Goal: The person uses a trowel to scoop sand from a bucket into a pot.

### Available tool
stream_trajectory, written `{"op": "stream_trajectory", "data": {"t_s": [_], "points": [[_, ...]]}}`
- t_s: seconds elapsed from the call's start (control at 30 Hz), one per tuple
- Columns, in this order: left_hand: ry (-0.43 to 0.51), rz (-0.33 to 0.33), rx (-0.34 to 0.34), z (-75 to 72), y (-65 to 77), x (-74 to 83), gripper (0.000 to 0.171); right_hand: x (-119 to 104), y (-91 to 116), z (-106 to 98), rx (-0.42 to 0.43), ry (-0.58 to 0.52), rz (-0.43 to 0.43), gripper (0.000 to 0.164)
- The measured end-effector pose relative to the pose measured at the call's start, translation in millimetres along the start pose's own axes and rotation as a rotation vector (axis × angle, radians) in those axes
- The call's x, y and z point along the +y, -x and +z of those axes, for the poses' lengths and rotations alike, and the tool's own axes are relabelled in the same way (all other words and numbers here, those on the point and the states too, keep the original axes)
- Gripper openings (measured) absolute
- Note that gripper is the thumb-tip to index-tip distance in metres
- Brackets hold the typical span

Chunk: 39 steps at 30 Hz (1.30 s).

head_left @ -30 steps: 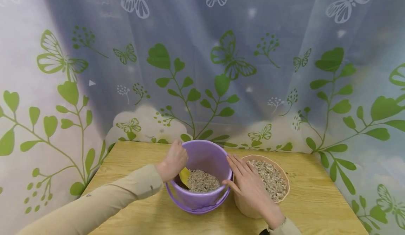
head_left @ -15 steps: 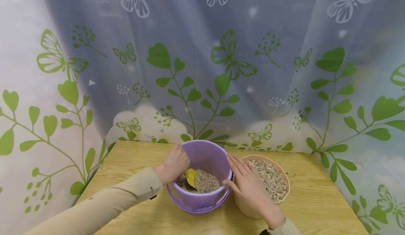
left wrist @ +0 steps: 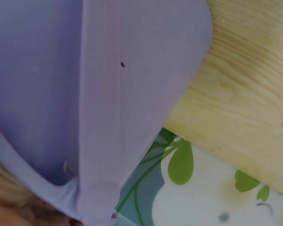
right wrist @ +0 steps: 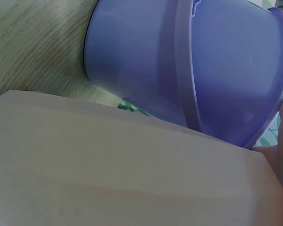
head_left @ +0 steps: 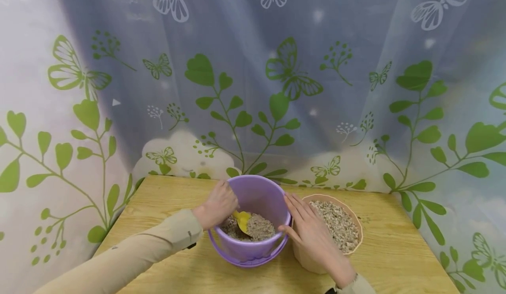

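In the head view a purple bucket [head_left: 253, 252] stands on the wooden table, partly filled with coarse, light-brown grit [head_left: 262, 229]. My left hand [head_left: 218, 205] is over its left rim, fingers curled round the handle of a small yellow shovel [head_left: 243, 222]. The blade dips into the grit; the handle is mostly hidden by the hand. My right hand [head_left: 312, 228] lies with straight fingers against the bucket's right rim, above a peach-coloured pot [head_left: 310, 261] filled with similar grit. The right wrist view has the pot's wall [right wrist: 132, 165] close up, beside the bucket [right wrist: 132, 52].
The bucket's purple handle [head_left: 245, 265] hangs down at the front. A few crumbs [head_left: 365, 218] lie right of the pot. Behind the wooden table [head_left: 170, 193] hangs a curtain [head_left: 245, 65] printed with leaves and butterflies.
The yellow shovel's blade has moved right from the bucket's left wall into the grit, and more of it shows. The left hand shifted slightly right and down; the right hand stayed in place.
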<state>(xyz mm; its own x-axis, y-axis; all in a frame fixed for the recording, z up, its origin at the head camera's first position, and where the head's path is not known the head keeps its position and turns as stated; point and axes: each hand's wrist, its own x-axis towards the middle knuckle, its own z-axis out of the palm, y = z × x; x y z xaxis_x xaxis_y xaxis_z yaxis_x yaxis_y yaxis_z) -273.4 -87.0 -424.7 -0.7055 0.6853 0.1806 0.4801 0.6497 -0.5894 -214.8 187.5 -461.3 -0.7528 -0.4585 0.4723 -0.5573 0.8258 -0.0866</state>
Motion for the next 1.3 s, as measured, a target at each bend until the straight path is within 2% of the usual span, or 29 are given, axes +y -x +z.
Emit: {"op": "stream_trajectory", "data": {"t_s": [0.13,0.4,0.67,0.87,1.07,1.3], "points": [[0.077,-0.018,0.011,4.1,-1.6,1.1,0.038,-0.7,-0.1,0.5,0.005,0.005,-0.010,0.079],[0.168,-0.019,0.028,9.0,-0.4,-0.3,0.034,-2.0,1.1,1.4,0.011,0.001,-0.010,0.080],[0.297,-0.033,-0.015,-1.3,-1.4,-2.4,0.036,-1.4,0.9,0.0,0.007,0.006,-0.002,0.079],[0.370,-0.104,-0.050,-9.2,2.8,-6.3,0.040,-1.3,-0.9,0.9,0.025,0.000,-0.015,0.080],[0.462,-0.169,0.040,-14.0,11.0,-13.8,0.040,-0.1,0.0,1.5,0.023,0.004,-0.019,0.080],[0.546,-0.281,0.073,-19.7,21.1,-18.8,0.042,0.7,1.7,1.5,0.013,0.005,-0.001,0.078]]}}
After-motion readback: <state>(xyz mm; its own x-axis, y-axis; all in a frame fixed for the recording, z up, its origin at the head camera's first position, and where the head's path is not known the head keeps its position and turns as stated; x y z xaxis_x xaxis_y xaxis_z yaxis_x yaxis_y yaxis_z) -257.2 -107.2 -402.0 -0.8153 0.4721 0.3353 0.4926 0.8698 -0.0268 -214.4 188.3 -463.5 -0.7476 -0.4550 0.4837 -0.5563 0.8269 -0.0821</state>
